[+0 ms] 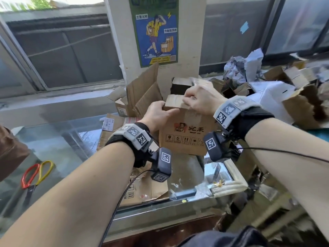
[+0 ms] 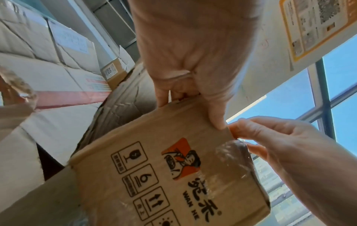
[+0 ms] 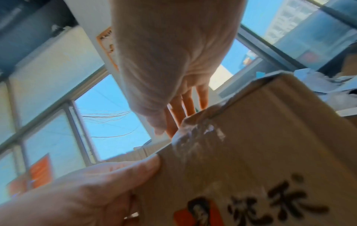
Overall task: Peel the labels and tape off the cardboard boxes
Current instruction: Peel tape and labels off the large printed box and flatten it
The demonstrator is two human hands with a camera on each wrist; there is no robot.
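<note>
A small brown cardboard box (image 1: pixel 185 138) with a red logo and black handling symbols is held upright above the glass table. My left hand (image 1: pixel 158 113) grips its upper left corner, thumb on the printed face (image 2: pixel 216 119) and fingers behind. A strip of clear tape (image 2: pixel 233 154) runs down the front from the top edge, and it shows wrinkled in the right wrist view (image 3: pixel 195 133). My right hand (image 1: pixel 191 99) is at the top edge just right of the left thumb. Its thumb and forefinger (image 2: pixel 234 130) pinch where the tape wraps over. The box top is hidden.
Scissors (image 1: pixel 37 173) with red and yellow handles lie on the glass table (image 1: pixel 62 148) at the left. Flattened cardboard (image 1: pixel 142 189) lies under the box. Open boxes (image 1: pixel 142 93) stand behind it by the pillar, and a heap of boxes and torn wrapping (image 1: pixel 267 90) fills the right.
</note>
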